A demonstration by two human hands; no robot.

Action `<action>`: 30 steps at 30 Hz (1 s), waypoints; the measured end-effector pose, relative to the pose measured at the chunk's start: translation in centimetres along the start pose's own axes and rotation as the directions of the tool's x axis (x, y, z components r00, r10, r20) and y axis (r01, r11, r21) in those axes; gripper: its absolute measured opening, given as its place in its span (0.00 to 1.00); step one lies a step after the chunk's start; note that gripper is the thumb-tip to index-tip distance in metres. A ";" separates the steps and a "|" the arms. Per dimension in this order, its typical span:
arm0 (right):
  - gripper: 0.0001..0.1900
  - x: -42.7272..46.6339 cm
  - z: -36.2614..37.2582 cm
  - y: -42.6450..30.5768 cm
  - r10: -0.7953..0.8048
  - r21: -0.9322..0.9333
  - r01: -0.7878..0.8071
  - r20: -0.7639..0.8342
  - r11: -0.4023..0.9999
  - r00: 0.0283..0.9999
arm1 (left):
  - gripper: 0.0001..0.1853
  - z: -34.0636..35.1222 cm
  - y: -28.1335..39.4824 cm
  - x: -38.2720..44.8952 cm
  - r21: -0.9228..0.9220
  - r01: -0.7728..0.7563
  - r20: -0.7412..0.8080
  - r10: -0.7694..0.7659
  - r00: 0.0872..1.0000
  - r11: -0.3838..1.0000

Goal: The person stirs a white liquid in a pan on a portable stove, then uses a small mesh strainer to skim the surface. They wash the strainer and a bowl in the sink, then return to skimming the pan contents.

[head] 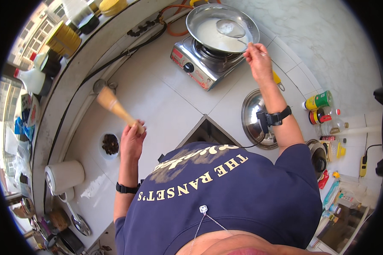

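Note:
My left hand point(133, 135) grips the narrow end of a wooden paddle or spatula point(116, 108), held over the tiled counter, its broad end pointing away from me. My right hand point(258, 59) holds the handle of a round metal skimmer or strainer point(230, 28), which hangs over a wide steel pan point(254, 30). Whitish liquid point(207, 32) lies in the pan, and something white is in the skimmer's bowl. Under the pan stands a portable gas stove point(191, 68) with a black knob. Whether the skimmer touches the liquid, I cannot tell.
A steel lid point(253, 118) lies beneath my right forearm. Left are a white bowl of dark pieces point(110, 146), a white canister point(67, 177) and a ladle point(79, 224). Bottles and a green-yellow can point(319, 100) line the right side. A dark, metal-edged opening point(205, 118) lies before my body.

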State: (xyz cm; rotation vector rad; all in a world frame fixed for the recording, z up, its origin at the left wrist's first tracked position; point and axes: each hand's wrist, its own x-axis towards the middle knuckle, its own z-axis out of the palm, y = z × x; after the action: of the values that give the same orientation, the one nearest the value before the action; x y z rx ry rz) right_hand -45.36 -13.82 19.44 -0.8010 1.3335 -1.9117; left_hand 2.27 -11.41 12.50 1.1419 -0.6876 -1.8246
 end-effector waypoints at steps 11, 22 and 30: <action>0.12 -4.3 2.3 0.5 -0.002 0.021 -0.005 0.335 1.000 0.942 | 0.14 26.7 3.5 6.2 0.259 -0.053 0.649 -0.133 0.749 0.965; 0.25 -3.1 1.6 0.0 0.043 0.122 -0.103 0.421 0.987 0.906 | 0.15 32.1 2.6 8.6 0.409 0.049 0.632 -0.322 0.705 0.911; 0.17 -2.4 1.8 0.0 0.163 0.055 -0.195 0.361 0.979 0.918 | 0.17 32.4 2.3 9.5 0.478 0.009 0.610 -0.339 0.716 0.878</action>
State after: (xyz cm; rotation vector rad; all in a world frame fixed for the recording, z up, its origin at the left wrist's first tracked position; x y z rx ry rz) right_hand -42.57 -12.85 19.73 -0.8961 1.0526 -1.5809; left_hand -28.20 -20.47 24.17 0.7881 -1.5405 -2.3567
